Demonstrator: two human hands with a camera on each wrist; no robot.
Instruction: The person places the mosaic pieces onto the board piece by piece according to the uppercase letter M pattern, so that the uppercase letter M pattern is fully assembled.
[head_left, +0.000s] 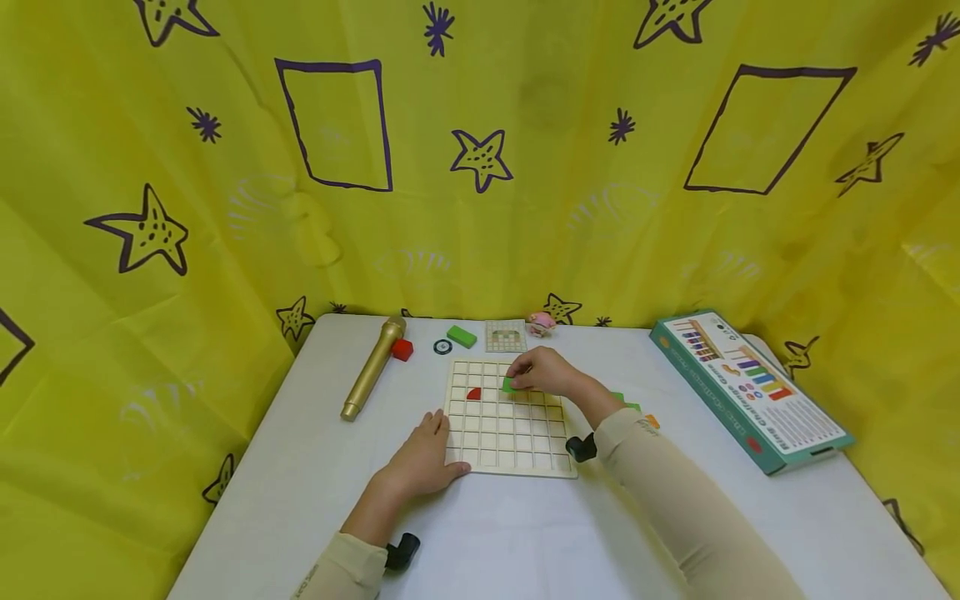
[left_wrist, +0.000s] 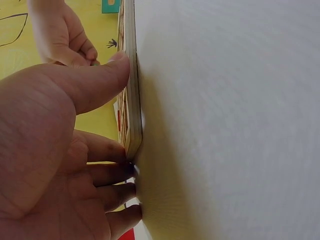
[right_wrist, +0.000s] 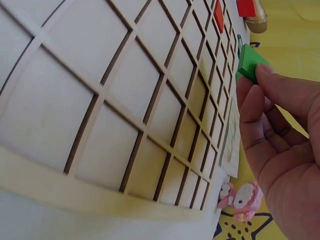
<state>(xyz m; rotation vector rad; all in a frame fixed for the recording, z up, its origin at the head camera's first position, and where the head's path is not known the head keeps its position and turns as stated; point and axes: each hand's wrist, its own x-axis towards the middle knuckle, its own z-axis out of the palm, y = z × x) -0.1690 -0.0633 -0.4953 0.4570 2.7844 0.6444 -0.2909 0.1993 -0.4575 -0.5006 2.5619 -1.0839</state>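
Note:
A wooden grid board lies flat on the table, and a red quarter-round tile sits in one of its upper-left cells. My right hand pinches a green tile between thumb and fingertips, held over the upper part of the board. In the right wrist view the tile is apart from the grid. My left hand rests at the board's lower-left corner; in the left wrist view the thumb touches the board's edge and the other fingers lie along its side, fairly straight.
Behind the board lie a pattern card, a green block, a round dark-rimmed piece and a pink figurine. To the left are a gold microphone and red block. Green tiles and a game box lie right.

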